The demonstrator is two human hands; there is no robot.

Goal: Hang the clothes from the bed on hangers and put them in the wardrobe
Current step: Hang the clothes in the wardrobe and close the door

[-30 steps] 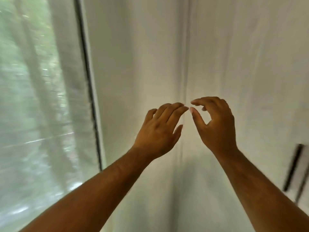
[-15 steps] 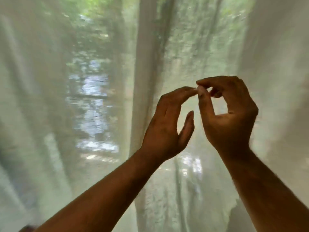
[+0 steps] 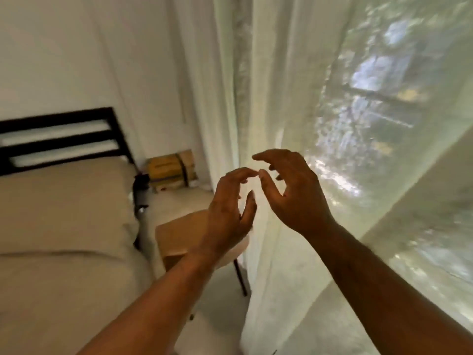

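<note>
Head view: both arms reach fwd at mid-frame, in front of a sheer white curtain. Left grip is seen from the back of the hand, w/ fingers arched over loosely and thumb spread apart from them, pinching nothing. Right grip is just beside it, also w/ loosely curved fingers spread from the thumb and holding nothing. Left index fingertip and right thumb tip nearly meet; whether they touch can't be told.

Bed fills the left side, long axis running near to far. It has a smooth tan cover, w/ a soft tan pillow at the far end. Beyond that stands a black headboard of flat horizontal slats against a plain white wall. Where the clothes are can't be told from this view.

Between bed and curtain is a small surface w/ a flat light-brown wooden top and a thin dark leg, partly behind the left wrist. In the far corner on the pale floor sits a yellow-brown boxy bundle w/ a dark strap round it; any print is too blurred to read. A dark blurred item sits at the bed's far right edge.

On the right, a window glows thru the gauzy curtain folds, w/ green and blue-white blotches.
</note>
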